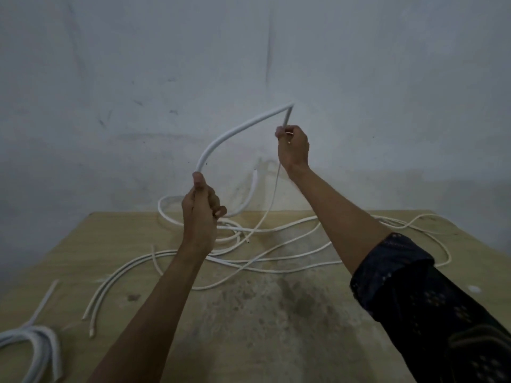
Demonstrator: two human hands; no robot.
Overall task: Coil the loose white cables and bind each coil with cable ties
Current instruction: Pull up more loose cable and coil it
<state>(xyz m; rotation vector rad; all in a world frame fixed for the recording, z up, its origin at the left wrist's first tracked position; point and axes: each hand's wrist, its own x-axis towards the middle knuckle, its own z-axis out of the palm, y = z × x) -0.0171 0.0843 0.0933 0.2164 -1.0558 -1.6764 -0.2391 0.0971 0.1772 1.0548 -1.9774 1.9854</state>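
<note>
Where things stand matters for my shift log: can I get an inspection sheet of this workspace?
surface: wooden table, stained dark in the middle.
job's things: thick white cable held up in an arch; one coil at the near left corner; cable ties: nothing seen.
clutter: small white scrap near the right edge, too small to identify.
grips: left hand grips the arch's lower end; right hand grips it just past a sharp bend.
cables: loose cables lie tangled and uncoiled across the far half of the table.
surroundings: scuffed grey wall behind the table.
</note>
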